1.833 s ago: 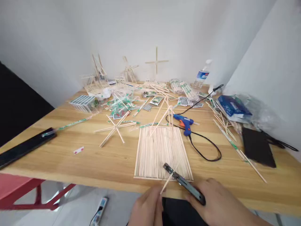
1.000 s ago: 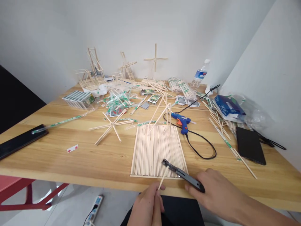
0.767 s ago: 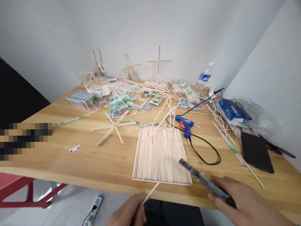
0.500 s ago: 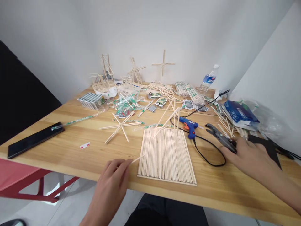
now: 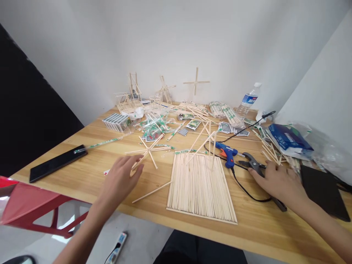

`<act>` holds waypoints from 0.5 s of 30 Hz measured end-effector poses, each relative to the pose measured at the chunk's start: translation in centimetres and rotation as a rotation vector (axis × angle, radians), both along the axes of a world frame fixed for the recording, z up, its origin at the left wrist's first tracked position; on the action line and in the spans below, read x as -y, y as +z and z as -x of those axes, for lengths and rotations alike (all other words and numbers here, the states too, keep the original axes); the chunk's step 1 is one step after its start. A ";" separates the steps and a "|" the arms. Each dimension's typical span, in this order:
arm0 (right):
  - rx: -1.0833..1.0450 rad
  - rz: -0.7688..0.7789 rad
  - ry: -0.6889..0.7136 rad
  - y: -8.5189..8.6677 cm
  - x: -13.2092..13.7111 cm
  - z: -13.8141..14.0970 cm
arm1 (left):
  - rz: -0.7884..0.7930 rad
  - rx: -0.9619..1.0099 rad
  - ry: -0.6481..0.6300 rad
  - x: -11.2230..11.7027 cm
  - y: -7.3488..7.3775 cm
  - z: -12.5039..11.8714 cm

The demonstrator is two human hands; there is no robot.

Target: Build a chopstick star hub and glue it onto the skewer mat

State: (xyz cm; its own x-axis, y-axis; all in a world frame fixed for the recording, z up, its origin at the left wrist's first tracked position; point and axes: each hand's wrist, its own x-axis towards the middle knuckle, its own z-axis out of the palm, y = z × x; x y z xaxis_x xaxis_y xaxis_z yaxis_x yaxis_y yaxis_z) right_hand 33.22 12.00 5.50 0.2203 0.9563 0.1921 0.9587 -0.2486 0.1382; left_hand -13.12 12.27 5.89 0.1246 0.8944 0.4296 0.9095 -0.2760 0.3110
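Note:
My left hand [image 5: 121, 178] is open, thumb and forefinger apart, at the near-left arm of a star of crossed wooden sticks [image 5: 149, 149]; contact is unclear. A loose wooden stick [image 5: 151, 192] lies between that hand and a square panel of sticks laid side by side [image 5: 202, 187]. Thin sticks rise from the panel's far edge as a slanted frame [image 5: 202, 142]. On the right, my right hand [image 5: 279, 183] is closed loosely over the handles of pruning shears [image 5: 255, 165], which rest low at the table. Their blades point left toward a blue glue gun [image 5: 228, 152].
The glue gun's black cord [image 5: 247, 192] loops right of the panel. A black phone-like slab [image 5: 57, 163] lies left. Wrappers [image 5: 155, 124], playing cards [image 5: 226, 127], stick bundles [image 5: 231, 114], a bottle [image 5: 249, 99] and a blue packet [image 5: 290, 137] crowd the back and right.
My left hand has let go of the loose stick and moved up and left to the star. My right hand has lowered the shears toward the glue gun. The view has shifted slightly.

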 end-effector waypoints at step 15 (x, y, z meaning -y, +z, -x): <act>-0.485 0.120 0.672 1.1 -9.3 9.3 | 0.072 -0.125 -0.113 -7.4 -1.3 1.0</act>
